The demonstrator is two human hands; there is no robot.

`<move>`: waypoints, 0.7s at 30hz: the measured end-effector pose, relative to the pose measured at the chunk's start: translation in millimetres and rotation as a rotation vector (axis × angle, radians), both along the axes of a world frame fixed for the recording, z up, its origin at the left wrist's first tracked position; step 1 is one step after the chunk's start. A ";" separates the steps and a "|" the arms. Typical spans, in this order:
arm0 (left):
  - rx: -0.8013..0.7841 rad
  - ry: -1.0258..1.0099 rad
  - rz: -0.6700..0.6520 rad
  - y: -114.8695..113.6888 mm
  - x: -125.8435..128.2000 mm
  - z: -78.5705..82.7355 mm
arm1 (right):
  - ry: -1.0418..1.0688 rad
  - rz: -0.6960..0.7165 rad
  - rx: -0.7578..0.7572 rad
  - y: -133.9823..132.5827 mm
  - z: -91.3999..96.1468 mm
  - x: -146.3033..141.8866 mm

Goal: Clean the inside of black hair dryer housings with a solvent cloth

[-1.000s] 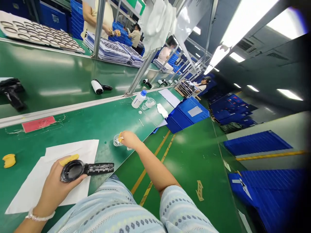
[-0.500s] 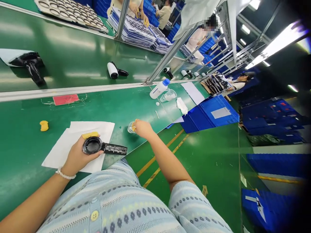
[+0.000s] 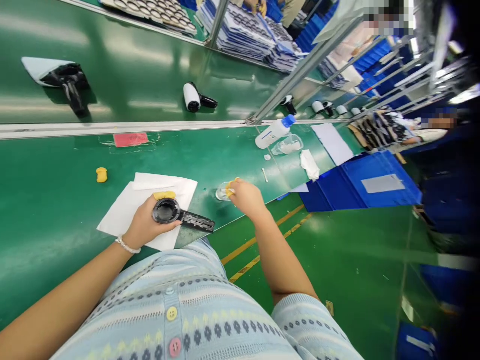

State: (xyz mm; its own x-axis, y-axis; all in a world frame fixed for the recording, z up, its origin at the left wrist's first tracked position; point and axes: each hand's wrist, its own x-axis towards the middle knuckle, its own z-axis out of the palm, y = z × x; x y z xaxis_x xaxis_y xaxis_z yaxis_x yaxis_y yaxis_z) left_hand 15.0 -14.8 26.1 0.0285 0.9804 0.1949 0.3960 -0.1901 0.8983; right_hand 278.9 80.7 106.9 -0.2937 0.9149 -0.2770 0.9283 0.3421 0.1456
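The left hand (image 3: 148,220) has its grip clamped around a black round plastic part (image 3: 176,216) with a ribbed, bar-shaped handle, held over white paper sheets (image 3: 123,210) close to the near edge of the green table (image 3: 56,160). A yellow piece (image 3: 165,195) lies along the fingertips, just beyond the part's ring. The right hand (image 3: 245,197) has its grip pinched together on a second yellow piece (image 3: 231,188), touching a small clear cup (image 3: 222,192) just beyond the paper. Toward the table's far right corner lie a plastic bottle with a blue cap (image 3: 275,132), a larger clear cup (image 3: 287,145) with white material inside, and a white cloth (image 3: 309,165). A third yellow piece (image 3: 101,174) sits left of the paper
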 end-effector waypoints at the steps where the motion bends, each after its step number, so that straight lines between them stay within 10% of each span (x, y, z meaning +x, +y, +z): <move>1: -0.001 -0.003 -0.003 -0.2 0.7 0.6 | 0.088 0.016 0.034 -7.9 5.0 -4.5; 8: -0.034 -0.052 0.004 -1.6 5.5 5.7 | 0.917 0.486 0.209 -57.3 4.0 -70.8; 21: -0.025 -0.011 -0.024 1.0 7.0 12.3 | 0.822 0.524 0.031 -53.0 -4.9 -96.0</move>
State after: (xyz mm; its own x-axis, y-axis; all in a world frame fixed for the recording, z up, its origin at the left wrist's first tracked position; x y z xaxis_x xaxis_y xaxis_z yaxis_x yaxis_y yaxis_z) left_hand 22.0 -13.8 38.3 0.0506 0.9840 0.1707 0.3817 -0.1770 0.9072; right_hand 182.8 27.7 102.0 -0.7561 0.6169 0.2186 0.4757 0.7474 -0.4637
